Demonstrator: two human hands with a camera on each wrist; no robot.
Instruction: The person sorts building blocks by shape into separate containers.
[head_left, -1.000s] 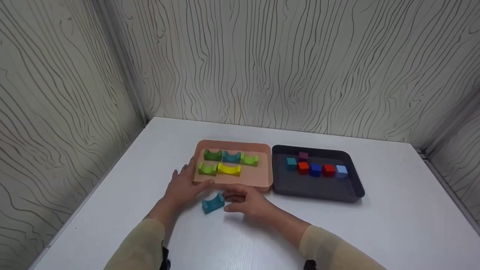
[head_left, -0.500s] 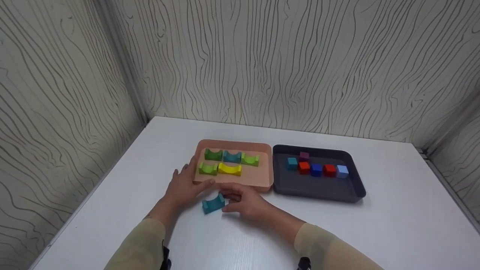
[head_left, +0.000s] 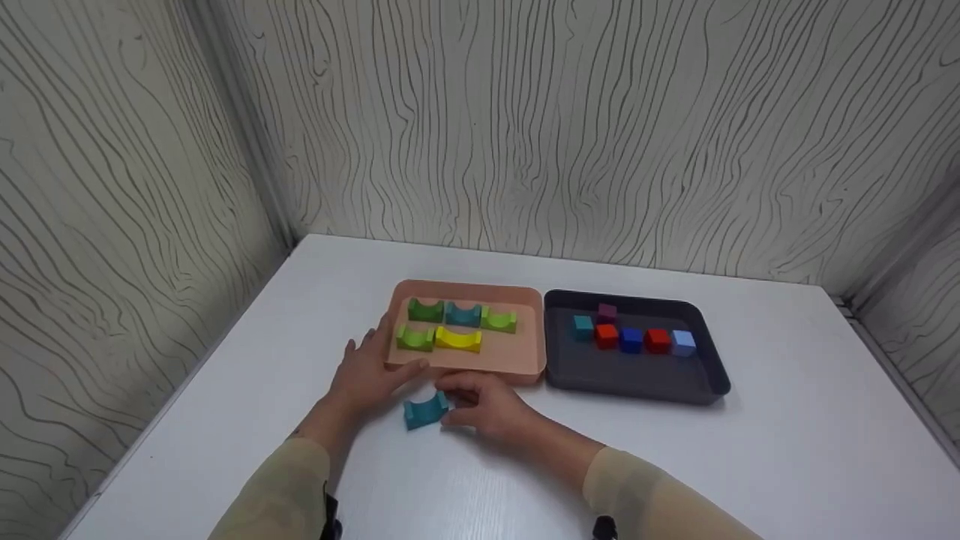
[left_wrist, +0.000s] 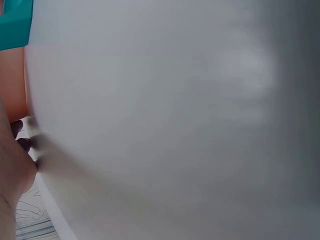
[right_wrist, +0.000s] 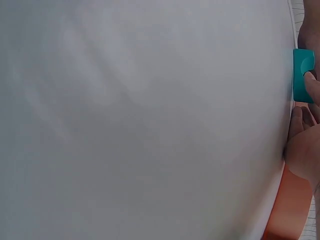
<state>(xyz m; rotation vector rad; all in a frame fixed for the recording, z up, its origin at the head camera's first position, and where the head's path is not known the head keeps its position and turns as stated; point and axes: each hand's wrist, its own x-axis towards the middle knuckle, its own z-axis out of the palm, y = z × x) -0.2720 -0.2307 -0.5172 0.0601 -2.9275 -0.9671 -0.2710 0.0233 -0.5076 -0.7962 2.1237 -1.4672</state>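
Note:
My left hand (head_left: 367, 377) rests against the front left corner of the pink tray (head_left: 521, 361), fingers along its left side and thumb at its front edge. In front of the tray, a teal arch-shaped block (head_left: 425, 411) with a curved hollow on top lies on the table. My right hand (head_left: 491, 405) pinches the right end of this block, thumb in front and index finger behind. In the right wrist view, the thumb overlaps the teal block (right_wrist: 301, 75). The left wrist view shows only a corner of the block (left_wrist: 15, 30) and part of the left hand (left_wrist: 15, 170).
Inside the pink tray sit two rows of arch blocks: green (head_left: 425, 310), teal (head_left: 463, 315), lime (head_left: 499, 320), another green (head_left: 415, 339) and yellow (head_left: 458, 340). To its right stands a dark tray (head_left: 630, 382) with several coloured cubes (head_left: 631, 340). Patterned panels (head_left: 525, 135) enclose the table.
My right hand has moved slightly left, bringing thumb and index finger around the teal block's end. The block has turned a little. My left hand stays put.

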